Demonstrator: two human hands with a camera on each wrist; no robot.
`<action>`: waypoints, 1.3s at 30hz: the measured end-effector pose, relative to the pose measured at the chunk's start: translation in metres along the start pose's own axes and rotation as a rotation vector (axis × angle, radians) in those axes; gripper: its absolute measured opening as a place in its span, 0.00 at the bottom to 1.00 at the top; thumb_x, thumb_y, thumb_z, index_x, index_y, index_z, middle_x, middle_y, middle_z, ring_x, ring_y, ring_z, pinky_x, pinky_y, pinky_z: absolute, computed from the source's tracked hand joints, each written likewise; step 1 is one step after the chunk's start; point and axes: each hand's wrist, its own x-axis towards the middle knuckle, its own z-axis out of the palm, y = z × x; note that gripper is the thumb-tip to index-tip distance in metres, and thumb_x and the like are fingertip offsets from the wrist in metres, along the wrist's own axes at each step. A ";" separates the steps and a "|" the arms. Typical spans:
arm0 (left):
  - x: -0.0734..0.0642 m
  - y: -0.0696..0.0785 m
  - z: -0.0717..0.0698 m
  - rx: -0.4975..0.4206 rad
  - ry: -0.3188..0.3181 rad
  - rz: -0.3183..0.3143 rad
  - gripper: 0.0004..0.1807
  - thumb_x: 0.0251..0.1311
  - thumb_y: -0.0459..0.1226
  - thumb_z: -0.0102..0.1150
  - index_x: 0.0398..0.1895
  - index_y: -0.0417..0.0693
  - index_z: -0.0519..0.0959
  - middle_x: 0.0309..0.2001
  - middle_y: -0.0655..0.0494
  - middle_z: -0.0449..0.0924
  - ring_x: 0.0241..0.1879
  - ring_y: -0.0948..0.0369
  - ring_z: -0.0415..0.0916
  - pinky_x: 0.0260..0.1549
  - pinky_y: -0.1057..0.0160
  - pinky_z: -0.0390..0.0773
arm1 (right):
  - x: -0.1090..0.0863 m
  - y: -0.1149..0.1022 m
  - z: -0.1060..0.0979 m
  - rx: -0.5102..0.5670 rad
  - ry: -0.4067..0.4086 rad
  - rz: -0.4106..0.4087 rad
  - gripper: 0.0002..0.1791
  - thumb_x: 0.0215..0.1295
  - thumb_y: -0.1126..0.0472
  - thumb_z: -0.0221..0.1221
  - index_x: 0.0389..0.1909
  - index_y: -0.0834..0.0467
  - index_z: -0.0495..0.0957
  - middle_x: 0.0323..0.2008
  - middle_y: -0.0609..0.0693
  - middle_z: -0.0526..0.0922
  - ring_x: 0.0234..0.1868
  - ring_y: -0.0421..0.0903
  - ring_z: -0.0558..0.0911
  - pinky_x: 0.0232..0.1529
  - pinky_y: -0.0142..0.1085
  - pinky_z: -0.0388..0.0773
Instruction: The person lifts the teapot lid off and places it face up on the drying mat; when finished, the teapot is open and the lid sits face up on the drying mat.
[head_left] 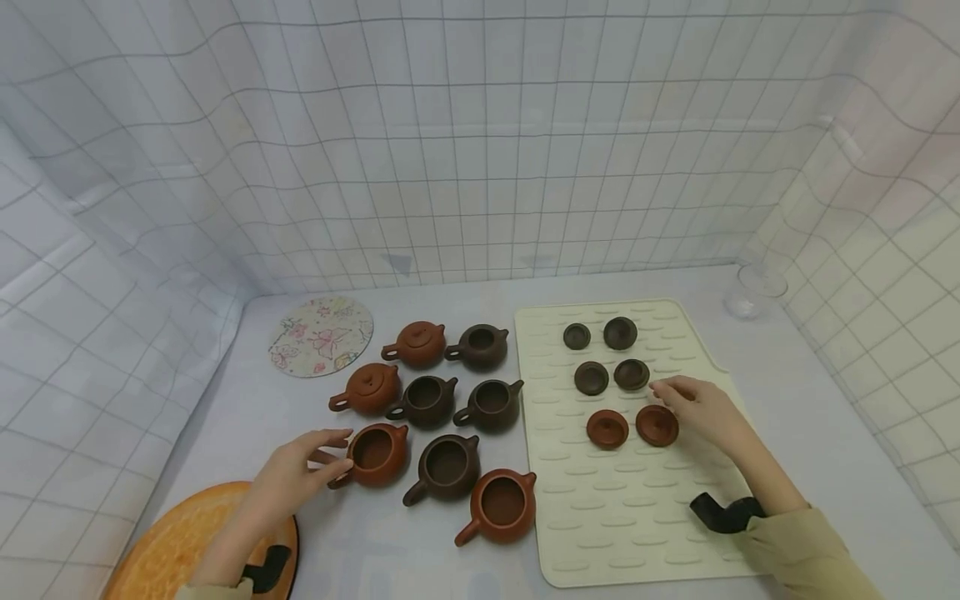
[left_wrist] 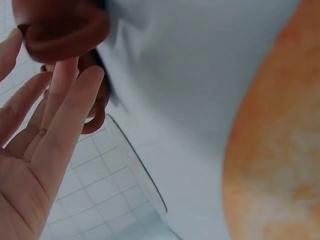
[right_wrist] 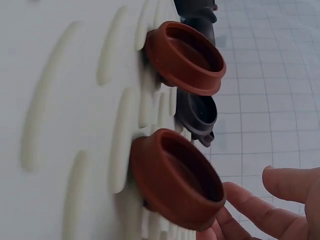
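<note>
My left hand (head_left: 288, 475) is spread around the handle side of a lidless red-brown teapot (head_left: 390, 467). In the left wrist view its fingertips come right up to the looped handle (left_wrist: 75, 45), with the thumb apart from the fingers. Over on the right, my right hand (head_left: 697, 408) hovers beside an upturned red-brown lid (head_left: 657, 426), fingers loosely bent and nothing between them. The right wrist view has that lid (right_wrist: 175, 180) with its hollow side up, the fingertips just past its rim. A second red-brown lid (head_left: 607, 429) lies to its left.
Several dark lids (head_left: 592, 378) lie farther back on the cream mat (head_left: 585, 533). Left of it stand dark lidless teapots (head_left: 457, 483), another red-brown lidless one (head_left: 517, 527) and two lidded ones (head_left: 375, 387). A floral disc (head_left: 322, 333), orange round board (head_left: 180, 550) and clear glass (head_left: 746, 300) lie around.
</note>
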 end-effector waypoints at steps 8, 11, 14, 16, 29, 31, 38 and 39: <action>0.015 0.008 -0.022 0.020 0.167 0.140 0.22 0.63 0.34 0.64 0.59 0.38 0.77 0.53 0.41 0.80 0.49 0.46 0.81 0.44 0.54 0.83 | 0.018 -0.037 0.001 0.016 0.002 -0.070 0.29 0.75 0.42 0.48 0.62 0.61 0.75 0.61 0.64 0.77 0.61 0.66 0.75 0.58 0.59 0.72; 0.026 0.008 -0.027 0.023 0.201 0.144 0.22 0.63 0.33 0.64 0.59 0.37 0.77 0.54 0.39 0.79 0.50 0.44 0.80 0.45 0.52 0.83 | 0.029 -0.058 0.008 0.046 -0.010 -0.135 0.27 0.75 0.44 0.50 0.61 0.59 0.76 0.59 0.62 0.78 0.59 0.63 0.76 0.57 0.58 0.74; 0.039 0.006 -0.030 0.030 0.226 0.138 0.22 0.62 0.32 0.64 0.59 0.34 0.76 0.55 0.35 0.78 0.52 0.41 0.79 0.47 0.50 0.82 | 0.041 -0.081 0.018 0.077 -0.034 -0.222 0.23 0.75 0.47 0.52 0.59 0.57 0.78 0.57 0.59 0.81 0.57 0.60 0.79 0.56 0.56 0.76; 0.048 0.003 -0.033 0.026 0.232 0.130 0.22 0.63 0.32 0.63 0.59 0.34 0.76 0.56 0.34 0.77 0.54 0.40 0.78 0.48 0.48 0.81 | 0.050 -0.098 0.025 0.092 -0.053 -0.269 0.21 0.75 0.48 0.52 0.58 0.55 0.79 0.57 0.56 0.81 0.58 0.59 0.79 0.57 0.54 0.76; 0.071 -0.009 -0.036 -0.030 0.170 0.116 0.26 0.63 0.34 0.64 0.63 0.37 0.74 0.61 0.36 0.73 0.59 0.40 0.73 0.54 0.46 0.78 | 0.101 -0.197 0.087 0.238 -0.225 -0.463 0.19 0.70 0.55 0.60 0.59 0.57 0.79 0.58 0.54 0.81 0.60 0.52 0.79 0.61 0.43 0.76; 0.072 -0.011 -0.035 -0.042 0.144 0.109 0.27 0.62 0.34 0.65 0.64 0.37 0.73 0.63 0.36 0.71 0.60 0.40 0.72 0.55 0.45 0.77 | 0.106 -0.209 0.099 0.239 -0.256 -0.492 0.21 0.68 0.55 0.61 0.60 0.58 0.78 0.60 0.54 0.80 0.62 0.52 0.78 0.62 0.43 0.76; 0.075 -0.021 -0.028 -0.050 0.120 0.093 0.29 0.61 0.33 0.66 0.66 0.37 0.71 0.64 0.35 0.71 0.60 0.39 0.72 0.56 0.43 0.76 | 0.119 -0.239 0.138 0.144 -0.337 -0.548 0.23 0.68 0.52 0.62 0.62 0.54 0.77 0.62 0.51 0.79 0.63 0.50 0.76 0.62 0.45 0.74; 0.076 -0.021 -0.027 -0.056 0.122 0.091 0.29 0.61 0.33 0.66 0.65 0.37 0.72 0.64 0.35 0.71 0.60 0.39 0.72 0.56 0.43 0.76 | 0.120 -0.243 0.142 0.125 -0.343 -0.560 0.23 0.68 0.52 0.61 0.62 0.54 0.77 0.61 0.50 0.79 0.63 0.49 0.77 0.62 0.44 0.74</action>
